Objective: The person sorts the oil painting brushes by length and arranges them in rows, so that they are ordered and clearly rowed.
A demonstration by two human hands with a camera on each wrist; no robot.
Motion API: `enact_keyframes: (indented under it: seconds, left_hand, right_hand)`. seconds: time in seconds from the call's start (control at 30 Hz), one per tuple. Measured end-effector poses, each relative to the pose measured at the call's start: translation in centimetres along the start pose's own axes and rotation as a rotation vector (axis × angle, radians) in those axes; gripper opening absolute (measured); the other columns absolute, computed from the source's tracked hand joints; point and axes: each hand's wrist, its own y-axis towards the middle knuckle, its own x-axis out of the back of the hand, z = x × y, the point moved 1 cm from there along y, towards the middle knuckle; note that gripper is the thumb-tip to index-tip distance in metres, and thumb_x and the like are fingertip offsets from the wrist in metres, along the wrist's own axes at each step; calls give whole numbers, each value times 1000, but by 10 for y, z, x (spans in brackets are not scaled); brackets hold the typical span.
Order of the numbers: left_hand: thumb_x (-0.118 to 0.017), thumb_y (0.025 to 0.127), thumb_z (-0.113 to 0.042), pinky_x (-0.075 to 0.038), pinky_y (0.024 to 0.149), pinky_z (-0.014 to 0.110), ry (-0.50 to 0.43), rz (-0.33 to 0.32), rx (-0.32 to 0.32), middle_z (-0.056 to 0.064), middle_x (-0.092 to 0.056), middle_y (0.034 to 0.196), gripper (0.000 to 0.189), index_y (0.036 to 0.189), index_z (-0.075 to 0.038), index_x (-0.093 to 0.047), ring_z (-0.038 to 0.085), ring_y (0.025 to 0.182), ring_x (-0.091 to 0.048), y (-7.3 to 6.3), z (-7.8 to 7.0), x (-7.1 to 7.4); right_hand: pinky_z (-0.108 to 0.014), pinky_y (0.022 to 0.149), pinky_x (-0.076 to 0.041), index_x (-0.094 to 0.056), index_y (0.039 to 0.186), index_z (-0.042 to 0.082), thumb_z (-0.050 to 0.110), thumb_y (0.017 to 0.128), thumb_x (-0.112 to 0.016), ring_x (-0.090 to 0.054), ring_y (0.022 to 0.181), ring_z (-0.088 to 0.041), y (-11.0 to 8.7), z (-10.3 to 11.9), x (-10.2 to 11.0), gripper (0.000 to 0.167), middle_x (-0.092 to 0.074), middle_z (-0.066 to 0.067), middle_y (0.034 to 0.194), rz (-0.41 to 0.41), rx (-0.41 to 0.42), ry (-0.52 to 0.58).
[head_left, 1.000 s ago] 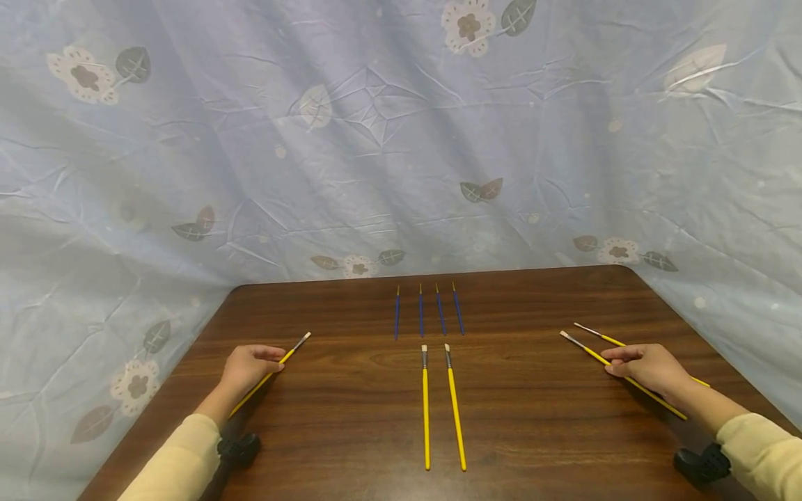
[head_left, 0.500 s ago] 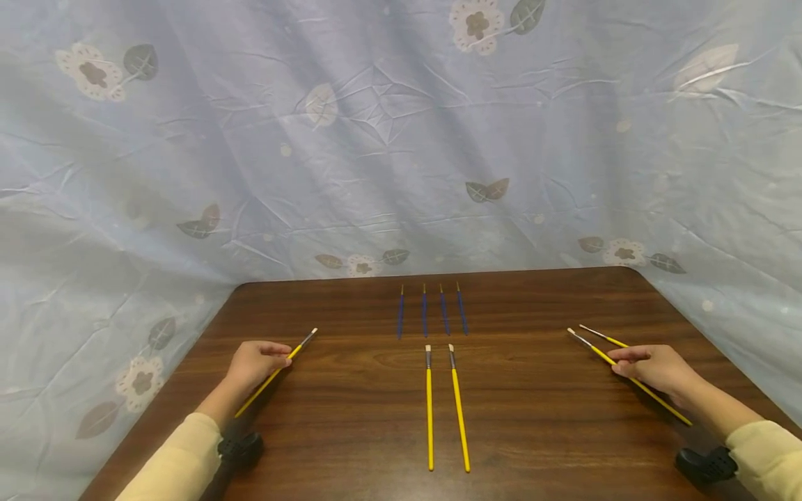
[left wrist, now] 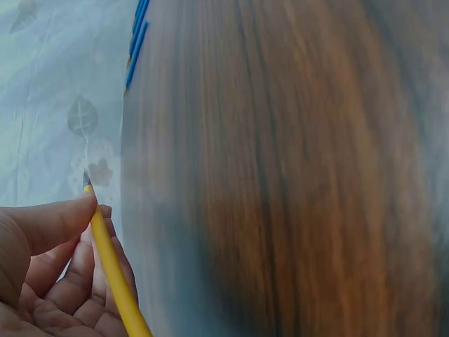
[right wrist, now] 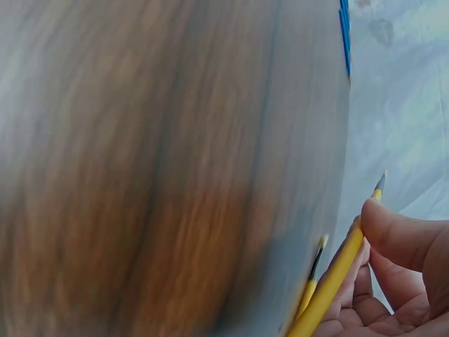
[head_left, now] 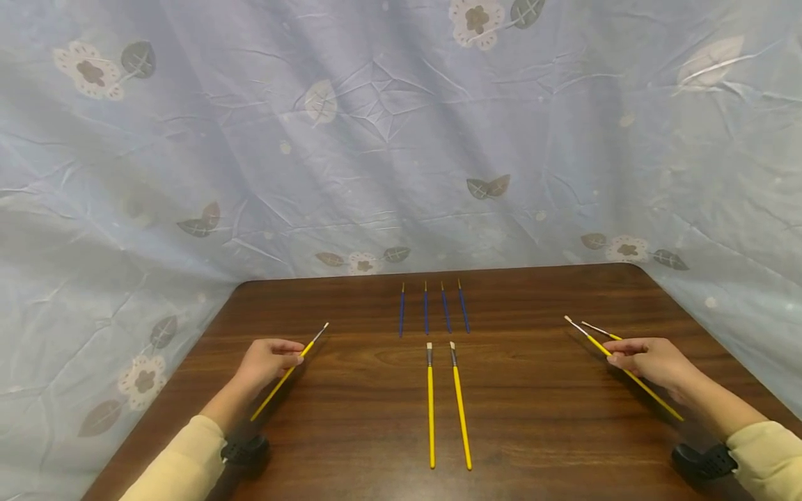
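In the head view, my left hand (head_left: 271,363) pinches a yellow paintbrush (head_left: 282,385) by its handle over the left side of the table, bristles pointing up and right. The left wrist view shows thumb and fingertips on the yellow handle (left wrist: 114,263). On the right, my right hand (head_left: 651,362) pinches another yellow paintbrush (head_left: 595,342), its bristles toward the upper left. Just beyond lies a thinner yellow paintbrush (head_left: 600,330), partly hidden behind the hand. The right wrist view has this second brush (right wrist: 309,291) beside the held handle (right wrist: 335,277).
Two yellow paintbrushes, one (head_left: 431,410) left of the other (head_left: 462,417), lie side by side mid-table. Behind them is a row of several thin blue paintbrushes (head_left: 426,313). The brown wooden table (head_left: 351,431) ends at a patterned curtain (head_left: 388,174).
My left hand has shifted right and carried its paintbrush inward. The right hand's paintbrush has risen slightly and its tip has moved up and left. The middle paintbrushes stay put.
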Motion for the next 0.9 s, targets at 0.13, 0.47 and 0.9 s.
enact_keyframes:
  seconds: [0.13,0.47,0.9]
  left_hand:
    - [-72,87,-5,-56,65,32,-33,21,-9,14,-71,100,26,110,5,-69,19,84,-63,-3,-5,-6]
    - [-71,86,-2,-58,64,32,-111,70,-46,10,-70,93,25,110,7,-68,17,79,-64,-9,-20,-23]
    - [-69,88,-1,-59,68,35,-184,168,-61,9,-69,91,25,111,10,-67,19,80,-65,-24,-39,-50]
  right_hand:
    - [-40,81,-55,-50,134,-10,27,97,-62,-59,105,-32,0,9,-6,54,-62,-14,115,17,18,17]
    - [-45,86,-54,-51,133,-9,26,97,-62,-56,112,-39,0,32,-27,52,-57,-25,126,41,30,67]
    - [-37,77,-55,-55,130,-9,24,94,-66,-60,100,-28,-5,60,-54,50,-63,-19,120,71,15,170]
